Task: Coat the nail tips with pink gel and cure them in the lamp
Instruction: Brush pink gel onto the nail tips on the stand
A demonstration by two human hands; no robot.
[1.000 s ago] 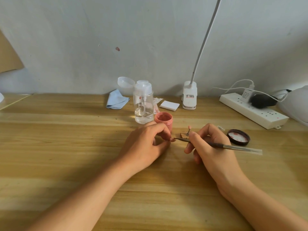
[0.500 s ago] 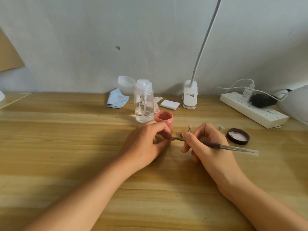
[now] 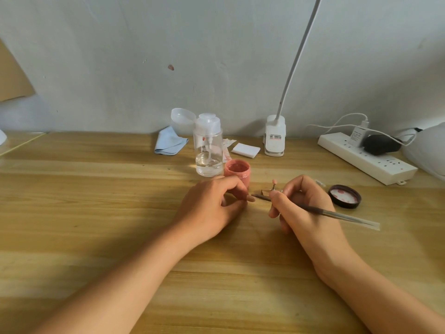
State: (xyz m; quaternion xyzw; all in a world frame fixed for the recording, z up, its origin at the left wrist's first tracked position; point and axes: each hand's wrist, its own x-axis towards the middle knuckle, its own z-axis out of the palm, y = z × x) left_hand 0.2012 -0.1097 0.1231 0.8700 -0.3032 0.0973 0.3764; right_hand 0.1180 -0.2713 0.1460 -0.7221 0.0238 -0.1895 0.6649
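My left hand [image 3: 212,208] rests on the wooden table and pinches a small nail tip [image 3: 251,198] between thumb and forefinger. My right hand [image 3: 305,208] grips a thin brush [image 3: 337,214] like a pen, and the bristle end touches the nail tip. An open pot of pink gel [image 3: 237,171] stands just behind my left hand. Its dark lid [image 3: 344,196] lies upturned to the right. A pink-coated nail tip on a small stand [image 3: 273,183] is upright behind my right thumb. The white nail lamp [image 3: 428,153] shows at the right edge.
A clear pump bottle [image 3: 208,150] with its cap flipped open stands left of the pot. Behind it lie a blue cloth [image 3: 169,142] and white pads [image 3: 245,149]. A clip lamp base [image 3: 275,138] and a white power strip [image 3: 366,157] sit by the wall.
The brush tip has shifted slightly left along the nail tip. Both hands stay nearly in the same place.
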